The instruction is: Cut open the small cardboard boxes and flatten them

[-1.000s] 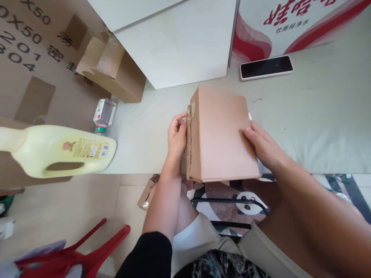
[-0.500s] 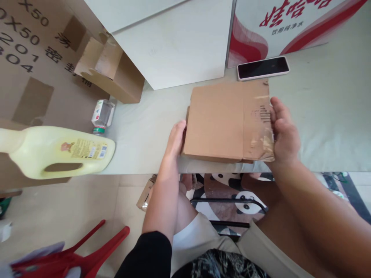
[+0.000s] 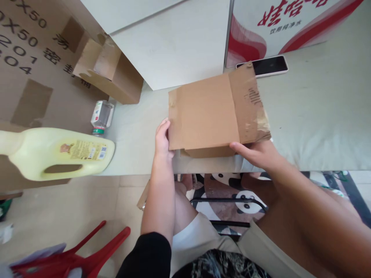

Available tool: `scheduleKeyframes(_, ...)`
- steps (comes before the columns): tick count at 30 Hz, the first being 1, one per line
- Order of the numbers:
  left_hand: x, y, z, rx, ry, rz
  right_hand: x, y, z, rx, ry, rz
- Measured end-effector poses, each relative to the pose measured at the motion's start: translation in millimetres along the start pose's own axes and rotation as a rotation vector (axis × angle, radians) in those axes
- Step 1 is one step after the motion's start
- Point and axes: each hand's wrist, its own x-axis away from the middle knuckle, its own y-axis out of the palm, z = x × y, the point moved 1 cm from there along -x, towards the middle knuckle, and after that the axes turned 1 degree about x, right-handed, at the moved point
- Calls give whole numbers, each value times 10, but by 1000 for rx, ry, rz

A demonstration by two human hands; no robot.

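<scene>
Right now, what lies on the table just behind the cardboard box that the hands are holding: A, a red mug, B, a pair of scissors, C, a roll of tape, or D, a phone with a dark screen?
D: a phone with a dark screen lies flat behind the cardboard box, partly hidden by its taped flap.

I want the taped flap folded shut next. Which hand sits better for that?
Probably the right hand: it grips the cardboard box just below the taped flap, which juts out on that side. The left hand steadies the opposite edge, farther away.
</scene>
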Motion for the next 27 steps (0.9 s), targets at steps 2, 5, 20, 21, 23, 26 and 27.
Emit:
scheduleKeyframes(2, 44, 6, 3, 47, -8, -66, -1, 13, -16, 51, 32, 71)
scheduleKeyframes(5, 100, 23, -58, 13, -83, -154, -28, 4, -21, 149, 66, 190)
scheduleKeyframes(20, 63, 1, -179, -104, 120, -53, -59, -67, -100, 204, 136, 511)
scheduleKeyframes(21, 72, -26, -151, -86, 60, -79, -67, -79, -79, 170, 136, 525)
scheduleKeyframes(23, 78, -71, -95, -40, -64, -141, -83, -101, -15, 88, 134, 558)
scheduleKeyframes(26, 42, -88, -35, -34, -74, -129, -96, -122, 117, -50, 94, 583)
scheduleKeyframes(27, 24, -78, -20, -56, -12, -87, -97, -123, 158, -57, 63, 548)
